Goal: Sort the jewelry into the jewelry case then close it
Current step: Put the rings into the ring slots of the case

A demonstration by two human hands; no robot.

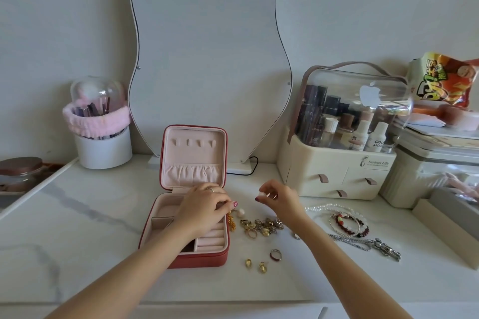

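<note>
White tabletop (103,215): right hand (278,198) pinches pearl earring (261,194) beside jewelry case (207,258).

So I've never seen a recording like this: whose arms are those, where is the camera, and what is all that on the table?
There is no machine here. A person wears a wide-angle camera on the head, looking forward and down, so the two bare arms reaching in from the bottom are their own.

On the white marble-look table stands an open red jewelry case with a pale pink lining, its lid upright. The left hand, which wears a ring, is over the case's right edge, fingers curled; what it grips, if anything, I cannot tell. The right hand pinches a small white bead-like piece above the table.

Loose jewelry lies right of the case: a pile of gold rings and earrings, beaded bracelets and a silver chain.

Behind stand a wavy mirror, a brush holder and a cosmetics organizer.
</note>
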